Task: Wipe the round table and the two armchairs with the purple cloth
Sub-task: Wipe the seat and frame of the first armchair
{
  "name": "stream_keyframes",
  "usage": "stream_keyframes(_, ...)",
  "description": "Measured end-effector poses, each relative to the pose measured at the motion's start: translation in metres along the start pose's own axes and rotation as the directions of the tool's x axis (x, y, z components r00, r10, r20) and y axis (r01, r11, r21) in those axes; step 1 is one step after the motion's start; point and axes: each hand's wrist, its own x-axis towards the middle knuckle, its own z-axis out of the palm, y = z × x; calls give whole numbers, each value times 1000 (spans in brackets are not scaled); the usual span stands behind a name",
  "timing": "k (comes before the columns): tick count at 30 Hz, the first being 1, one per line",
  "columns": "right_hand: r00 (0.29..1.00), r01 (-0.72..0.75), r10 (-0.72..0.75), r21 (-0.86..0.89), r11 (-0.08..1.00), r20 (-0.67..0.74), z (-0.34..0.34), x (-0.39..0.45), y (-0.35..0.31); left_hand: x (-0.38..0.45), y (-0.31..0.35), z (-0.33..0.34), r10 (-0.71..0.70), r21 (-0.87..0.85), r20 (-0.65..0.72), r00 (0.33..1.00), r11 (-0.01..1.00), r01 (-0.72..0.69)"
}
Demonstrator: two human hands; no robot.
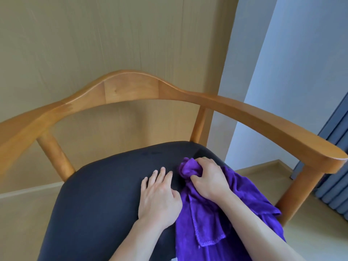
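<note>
Wiping an armchair [169, 95]: right hand [209, 179] grips the bunched purple cloth [203, 219] near the black seat's [94, 194] right edge; left hand [160, 194] rests flat, fingers straight. Table unseen, progress unclear.

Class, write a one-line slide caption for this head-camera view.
Right hand scrubs the wooden armchair's dark padded seat with a bunched purple cloth while the left hand rests flat.
</note>
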Motion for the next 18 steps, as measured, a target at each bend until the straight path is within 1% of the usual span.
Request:
stream_keyframes(2, 1000, -6, 7, 25, 1000, -30, 1, 3, 3, 5, -9, -6, 42, 41, 15, 999, 998, -43)
stream_keyframes(5, 996, 16, -17, -12, 1000, -89, -1, 22, 6, 3, -20, -9, 93, 113, -5, 996, 989, -92)
stream_keyframes(9, 968, -4, -12, -64, 998, -250, -13, 70, 10, 4, -22, -4, 56, 103, 0, 998, 993, -56)
stream_keyframes(11, 955, -36, 11, -79, 996, -295, -16, 95, 17, 5, -22, -4, 47, 79, -2, 999, 996, -47)
stream_keyframes(12, 965, -66, 39, -95, 993, -261, -14, 104, 21, 5, -22, -4, 39, 69, 3, 999, 997, -39)
stream_keyframes(13, 982, -106, 85, -124, 987, -167, -10, 111, 24, 6, -23, -4, 28, 68, 12, 1000, 997, -29)
stream_keyframes(14, 989, -145, 143, -166, 975, -28, -6, 114, 25, 6, -23, -3, 19, 76, 20, 1000, 997, -21)
stream_keyframes(15, 976, -173, 195, -200, 964, 96, -3, 114, 25, 7, -24, -2, 13, 85, 24, 1000, 996, -15)
stream_keyframes(16, 963, -180, 216, -217, 960, 160, 0, 114, 26, 7, -24, -1, 8, 91, 25, 1000, 996, -10)
stream_keyframes(18, 968, -153, 185, -191, 970, 166, 0, 110, 27, 8, -23, 1, 6, 104, 28, 1000, 995, -9)
